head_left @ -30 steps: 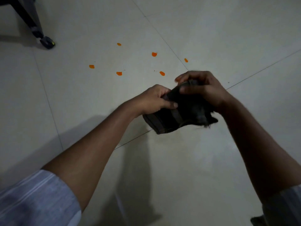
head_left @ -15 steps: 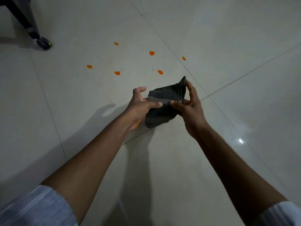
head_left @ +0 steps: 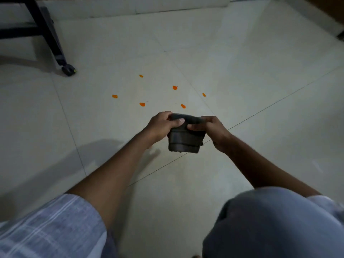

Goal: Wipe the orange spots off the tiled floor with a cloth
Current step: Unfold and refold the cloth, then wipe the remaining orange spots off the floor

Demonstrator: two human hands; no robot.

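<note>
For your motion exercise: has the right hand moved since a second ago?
Yes. The right hand has dropped back from the orange spots, nearer the person, holding the cloth.

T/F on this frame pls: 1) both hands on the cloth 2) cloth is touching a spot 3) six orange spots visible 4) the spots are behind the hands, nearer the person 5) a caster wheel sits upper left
1) Both hands hold the cloth. True: the left hand and right hand grip the dark cloth between them.
2) The cloth is touching a spot. False: it is held short of the orange spots, none covered.
3) Six orange spots show. True.
4) The spots lie nearer the person than the hands. False: they lie beyond the hands on the tiled floor.
5) A caster wheel sits upper left. True: the caster wheel ends a dark leg there.
</note>
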